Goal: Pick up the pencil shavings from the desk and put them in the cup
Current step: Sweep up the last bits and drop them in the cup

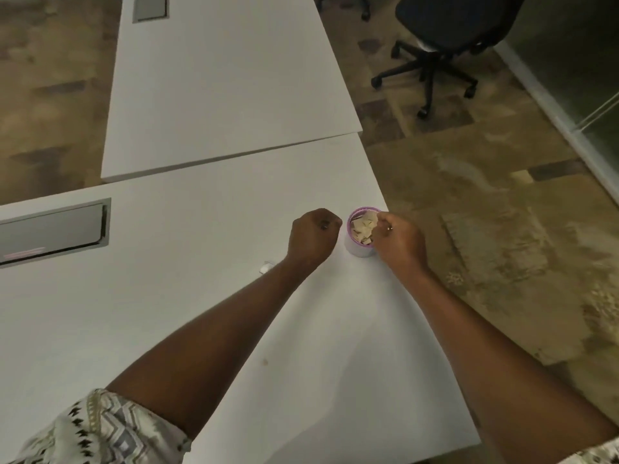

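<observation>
Both arms outstretched; L hand fisted, knuckles up; R hand w/ fingers curled down.

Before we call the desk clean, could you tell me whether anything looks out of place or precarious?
Two things. The cup, filled with pale shavings, stands close to the desk's right edge, where a nudge might tip it off. A small whitish scrap lies on the desk beside the left forearm.

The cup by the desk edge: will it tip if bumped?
Probably easily. The cup looks small, holding only light shavings. It stands close to the desk's right edge, so a nudge from the right hand might send it off.
</observation>
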A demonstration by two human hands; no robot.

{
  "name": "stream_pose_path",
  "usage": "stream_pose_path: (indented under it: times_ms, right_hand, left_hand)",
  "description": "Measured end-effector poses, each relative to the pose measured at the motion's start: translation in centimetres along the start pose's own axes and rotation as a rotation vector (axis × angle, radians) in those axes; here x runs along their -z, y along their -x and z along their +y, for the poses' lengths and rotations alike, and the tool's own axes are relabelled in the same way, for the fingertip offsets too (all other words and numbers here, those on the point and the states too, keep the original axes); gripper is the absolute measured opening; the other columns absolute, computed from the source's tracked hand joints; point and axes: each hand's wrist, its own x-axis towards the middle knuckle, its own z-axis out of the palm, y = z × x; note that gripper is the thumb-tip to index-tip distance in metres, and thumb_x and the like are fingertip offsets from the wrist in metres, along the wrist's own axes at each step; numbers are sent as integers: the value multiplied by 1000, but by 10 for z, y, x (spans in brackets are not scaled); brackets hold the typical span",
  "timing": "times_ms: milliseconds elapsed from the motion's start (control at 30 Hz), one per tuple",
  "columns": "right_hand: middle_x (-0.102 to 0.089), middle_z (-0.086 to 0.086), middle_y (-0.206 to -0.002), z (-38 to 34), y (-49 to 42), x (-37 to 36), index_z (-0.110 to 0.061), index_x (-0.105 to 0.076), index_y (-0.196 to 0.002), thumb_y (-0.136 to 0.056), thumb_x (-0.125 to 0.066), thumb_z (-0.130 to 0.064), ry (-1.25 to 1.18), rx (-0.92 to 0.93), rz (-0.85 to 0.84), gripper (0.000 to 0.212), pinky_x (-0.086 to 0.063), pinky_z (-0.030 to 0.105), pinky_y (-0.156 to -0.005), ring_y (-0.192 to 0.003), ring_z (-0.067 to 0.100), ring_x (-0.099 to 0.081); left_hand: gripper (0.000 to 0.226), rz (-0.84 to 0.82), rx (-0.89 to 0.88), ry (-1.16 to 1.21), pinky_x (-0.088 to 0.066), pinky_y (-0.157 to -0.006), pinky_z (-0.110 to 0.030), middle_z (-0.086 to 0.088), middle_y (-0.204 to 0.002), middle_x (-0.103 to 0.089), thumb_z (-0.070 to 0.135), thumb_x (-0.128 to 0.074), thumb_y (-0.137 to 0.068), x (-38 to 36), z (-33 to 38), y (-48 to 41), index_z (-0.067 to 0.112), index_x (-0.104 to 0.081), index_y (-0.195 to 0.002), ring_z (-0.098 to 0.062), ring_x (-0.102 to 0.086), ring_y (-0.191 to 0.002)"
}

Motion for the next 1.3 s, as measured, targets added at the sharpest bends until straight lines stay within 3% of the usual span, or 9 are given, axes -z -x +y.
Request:
stream_pose_path:
  times_ms: [167, 300, 500, 633, 733, 867, 1100, 1200, 1300]
  right_hand:
    - [-71, 8, -107, -20, 22, -10, -13, -74, -101, -85, -57, -10, 11, 217, 22, 23, -47, 27, -80, -96, 27, -65]
    - [-70, 6, -104, -37, 59, -49, -10, -72, -100, -85, -61, -5, -41, 437, -170, 19, -53, 30, -79, -90, 23, -67]
    - [-47, 6, -147, -54, 93, -122, -21, -57, -133, -88, -58, -11, 204, 504, -574, 46, -44, 40, -103, -129, 28, -48]
    - [-19, -1, -161, -53, 102, -151, -30, -39, -146, -90, -47, -4, 452, 631, -674, 62, -45, 43, -99, -137, 29, -32]
    - [-34, -2, -151, -48, 105, -160, -38, -43, -139, -94, -45, -23, 514, 627, -659, 48, -46, 40, -94, -129, 29, -41]
    - [-51, -11, -100, -34, 114, -159, -47, -46, -111, -85, -34, -53, 499, 683, -521, 29, -37, 36, -77, -94, 18, -55]
    - [-56, -14, -91, 3, 143, -138, -37, -48, -96, -83, -41, -57, 480, 550, -480, 25, -38, 36, -67, -84, 11, -59]
    - [-56, -8, -102, 10, 155, -125, -34, -52, -94, -88, -50, -38, 451, 490, -479, 8, -45, 41, -73, -91, 20, -59]
    - [-57, 9, -106, 16, 163, -113, -12, -66, -100, -86, -54, 1, 247, 455, -348, 23, -52, 42, -74, -90, 32, -58]
  left_hand:
    - [16, 23, 115, -33, -47, -75, -25, 3, -94, -76, 23, -62, -92, 41, -68, 40, 17, -75, -94, -14, -67, -86]
    - [16, 20, 183, -176, -46, -77, -28, -4, -96, -72, 20, -60, -94, 56, -133, 86, 13, -74, -95, -20, -64, -85]
    - [22, -130, 95, -333, -48, -77, -28, 0, -106, -61, 17, -59, -91, 45, -201, 151, 19, -67, -111, -20, -63, -95]
    - [24, -204, -50, -469, -52, -77, -39, -5, -107, -52, 14, -53, -90, 35, -213, 171, 12, -62, -112, -26, -53, -98]
    - [17, -216, -109, -541, -47, -68, -39, -6, -102, -48, 11, -45, -92, 32, -214, 180, 11, -58, -103, -25, -48, -94]
    - [11, -246, -161, -635, -36, -61, -36, -8, -102, -46, 5, -41, -90, 33, -215, 187, 11, -48, -94, -26, -46, -92]
    - [22, -277, -257, -712, -42, -66, -42, -14, -107, -53, -1, -39, -86, 32, -219, 187, 6, -53, -101, -33, -51, -93]
    - [25, -281, -269, -742, -44, -68, -43, -15, -109, -53, -1, -38, -87, 30, -218, 184, 5, -54, -106, -34, -52, -94]
    - [28, -297, -239, -765, -43, -71, -41, -13, -112, -52, 0, -36, -87, 29, -217, 179, 7, -52, -110, -32, -51, -97]
